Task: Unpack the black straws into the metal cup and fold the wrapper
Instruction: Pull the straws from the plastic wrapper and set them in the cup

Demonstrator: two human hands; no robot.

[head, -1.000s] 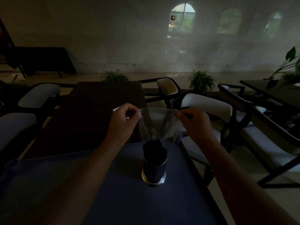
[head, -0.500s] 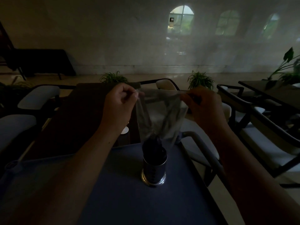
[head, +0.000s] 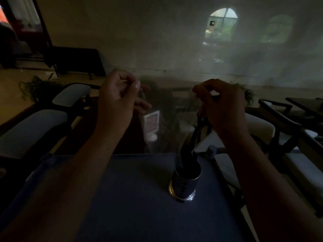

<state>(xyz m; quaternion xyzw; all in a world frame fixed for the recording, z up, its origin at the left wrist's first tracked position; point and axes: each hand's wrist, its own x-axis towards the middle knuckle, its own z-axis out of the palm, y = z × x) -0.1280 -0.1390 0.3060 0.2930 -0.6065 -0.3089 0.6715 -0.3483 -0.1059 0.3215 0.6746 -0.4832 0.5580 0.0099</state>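
A metal cup (head: 185, 185) stands on the blue mat (head: 132, 198), right of centre. Black straws (head: 187, 158) stick up out of it, a few leaning right. Above the cup hangs the clear plastic wrapper (head: 167, 119), stretched wide between both hands and blurred. My left hand (head: 116, 102) pinches its upper left corner. My right hand (head: 222, 105) pinches its upper right corner. The wrapper's lower end sits just over the straw tips; whether any straws remain inside it I cannot tell.
A small white table sign (head: 151, 124) stands on the dark wooden table (head: 125, 137) beyond the mat. Padded chairs flank the table at left (head: 33, 126) and right (head: 258, 130). Another dark table (head: 307, 105) is at far right. Potted plants sit on the floor behind.
Both hands have risen and spread apart, lifting the wrapper higher off the cup. The straws now stand in the cup, mostly out of the wrapper. The view shifted left.
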